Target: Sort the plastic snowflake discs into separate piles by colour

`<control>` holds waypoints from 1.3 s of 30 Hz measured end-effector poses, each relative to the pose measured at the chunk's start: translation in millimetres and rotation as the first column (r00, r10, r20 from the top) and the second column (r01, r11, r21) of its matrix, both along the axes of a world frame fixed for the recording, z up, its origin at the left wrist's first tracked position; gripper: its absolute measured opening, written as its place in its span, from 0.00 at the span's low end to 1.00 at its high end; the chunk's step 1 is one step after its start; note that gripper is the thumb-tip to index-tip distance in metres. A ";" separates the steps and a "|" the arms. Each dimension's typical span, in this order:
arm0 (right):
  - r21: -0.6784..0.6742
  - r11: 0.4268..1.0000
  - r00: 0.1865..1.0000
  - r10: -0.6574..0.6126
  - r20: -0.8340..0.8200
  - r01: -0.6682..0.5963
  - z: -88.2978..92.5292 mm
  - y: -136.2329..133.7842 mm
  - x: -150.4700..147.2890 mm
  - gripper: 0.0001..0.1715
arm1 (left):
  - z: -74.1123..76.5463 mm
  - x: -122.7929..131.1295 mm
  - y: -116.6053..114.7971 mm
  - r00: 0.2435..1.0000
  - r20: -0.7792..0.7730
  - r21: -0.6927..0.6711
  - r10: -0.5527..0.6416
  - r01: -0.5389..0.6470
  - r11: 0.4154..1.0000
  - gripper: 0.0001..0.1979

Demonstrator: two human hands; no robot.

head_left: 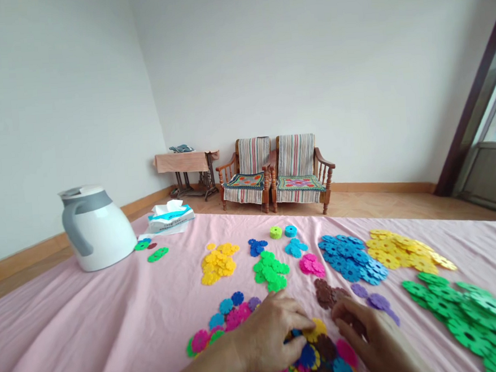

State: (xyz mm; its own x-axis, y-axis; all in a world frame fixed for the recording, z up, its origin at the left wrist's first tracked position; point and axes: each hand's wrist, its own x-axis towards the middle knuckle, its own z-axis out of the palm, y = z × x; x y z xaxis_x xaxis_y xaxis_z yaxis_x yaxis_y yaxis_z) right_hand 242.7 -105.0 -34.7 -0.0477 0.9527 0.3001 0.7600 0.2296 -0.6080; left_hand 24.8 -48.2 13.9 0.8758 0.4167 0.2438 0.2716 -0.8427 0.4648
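Multicoloured notched plastic discs (326,348), near; left hand (275,330), right hand (366,332) half-curled, cannot tell if grasping. Boxy blue-white tissue pack (172,217) far left, print illegible. Creased pink cloth (92,333), white wall (223,69).

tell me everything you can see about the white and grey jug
The jug has a glossy white body, seemingly plastic, narrowing upward, with a grey collar, pale lid and curved grey handle. It stands upright on the pink cloth, left of the tissue box; whether the green disc beside it touches is unclear.
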 end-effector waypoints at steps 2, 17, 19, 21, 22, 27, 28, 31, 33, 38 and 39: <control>-0.063 0.996 0.997 0.068 0.030 -0.066 14.4 -6.0 -0.1 0.08 | -2.3 -0.2 1.6 1.000 -0.007 0.002 0.007 -0.006 1.000 0.15; -0.176 0.983 0.996 0.039 -0.075 -0.052 47.9 21.4 12.4 0.06 | 0.3 -0.5 4.6 1.000 0.000 -0.011 0.019 -0.019 1.000 0.09; -0.117 0.992 0.994 -0.063 -0.087 0.053 40.7 45.3 18.4 0.06 | -0.1 -0.9 4.6 1.000 0.002 -0.008 0.021 -0.021 1.000 0.10; -0.078 0.989 0.989 -0.131 -0.074 0.125 32.9 68.9 24.1 0.06 | -0.8 -1.6 4.4 1.000 0.000 -0.008 0.026 -0.026 1.000 0.10; -0.064 0.986 0.985 -0.156 -0.070 0.151 29.7 79.2 26.5 0.06 | -1.2 -1.9 4.3 1.000 -0.001 -0.012 0.030 -0.030 0.999 0.10; -0.015 0.969 0.966 -0.248 -0.080 0.247 25.8 96.8 30.5 0.10 | -2.5 -2.7 4.6 0.998 0.015 -0.044 0.056 -0.055 0.998 0.10; -0.005 0.966 0.963 -0.257 -0.081 0.258 26.3 92.2 29.3 0.10 | -2.5 -2.6 5.0 0.998 0.016 -0.050 0.059 -0.058 0.997 0.10; 0.003 0.971 0.968 -0.237 -0.082 0.238 24.2 66.1 20.9 0.10 | -2.4 -1.8 6.1 0.998 0.024 -0.060 0.058 -0.057 0.997 0.13; -0.024 0.986 0.980 -0.169 -0.106 0.167 18.2 44.4 13.0 0.11 | -2.2 -1.3 6.3 0.998 0.041 -0.064 0.036 -0.034 0.997 0.15; -0.012 0.999 0.994 -0.032 -0.100 0.031 1.8 9.2 -2.0 0.10 | -0.4 0.2 4.3 0.998 0.027 -0.062 -0.056 0.057 0.996 0.15; -0.012 1.000 0.996 -0.021 -0.083 0.020 0.7 6.7 -3.2 0.10 | 0.1 0.6 3.7 0.998 0.017 -0.057 -0.067 0.067 0.996 0.15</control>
State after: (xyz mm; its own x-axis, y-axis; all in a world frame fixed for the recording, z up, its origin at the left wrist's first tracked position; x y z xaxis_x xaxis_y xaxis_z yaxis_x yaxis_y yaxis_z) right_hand 239.5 -98.3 -33.9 -0.0033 0.9566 0.2913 0.7110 0.2071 -0.6720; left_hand 25.4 -44.6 13.9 0.8987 0.3709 0.2341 0.2081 -0.8305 0.5167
